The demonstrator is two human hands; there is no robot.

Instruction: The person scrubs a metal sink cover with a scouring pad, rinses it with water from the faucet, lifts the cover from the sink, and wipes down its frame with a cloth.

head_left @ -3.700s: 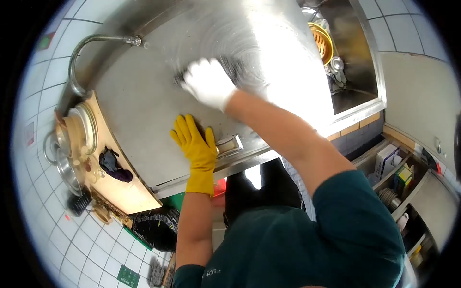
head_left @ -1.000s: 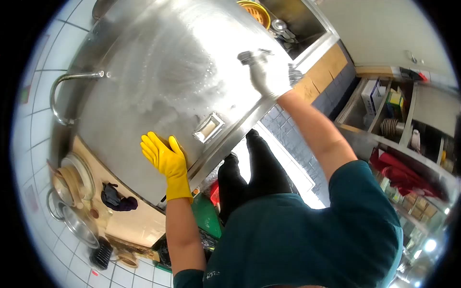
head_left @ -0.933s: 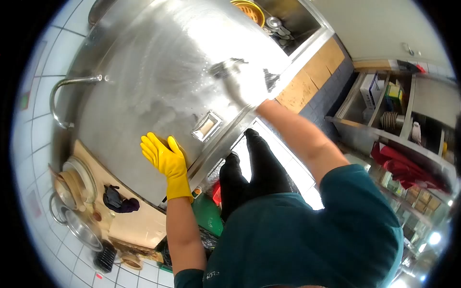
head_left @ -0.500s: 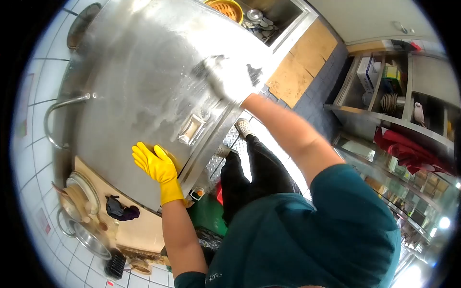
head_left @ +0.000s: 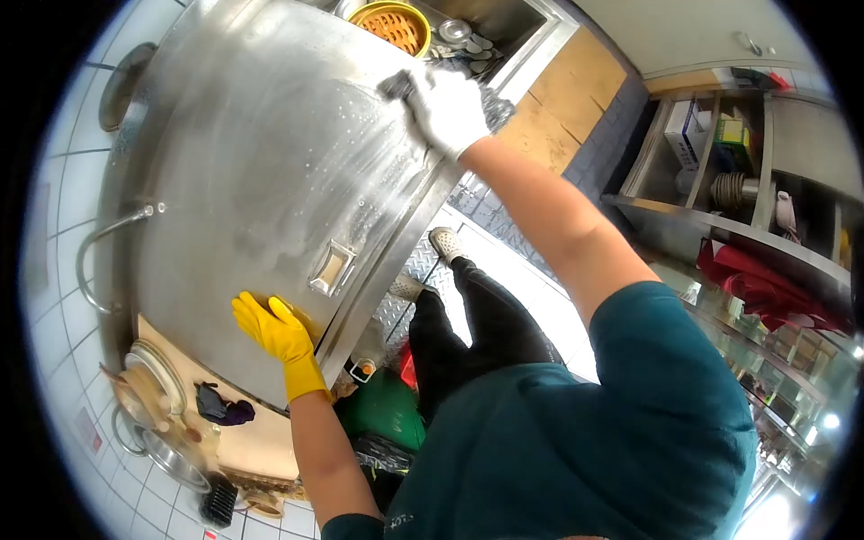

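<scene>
A wide steel surface (head_left: 225, 171) with wet streaks and suds fills the upper left. My left hand (head_left: 277, 335), in a yellow rubber glove, lies flat on its lower part with nothing in it. My right hand (head_left: 448, 110), in a white glove, is wrapped round a dark grey scrubbing pad (head_left: 497, 110) near the surface's right edge; the pad sticks out on both sides of the hand. Between the hands, close to the front edge, a small rectangular metal handle recess (head_left: 332, 268) is set in the surface.
A sink (head_left: 531, 56) at the top holds a yellow basket (head_left: 392, 27) and utensils. A curved faucet (head_left: 86, 261) is at the left. A wooden board (head_left: 261, 441) bears dark cloths (head_left: 223, 407) beside pans. Open shelves (head_left: 711, 209) stand at the right; a green bin (head_left: 382, 412) is below.
My right hand has swept from the surface's middle out to the right and back with the pad, now nearer the sink. The view has turned and shifted; my left hand stays flat on the metal.
</scene>
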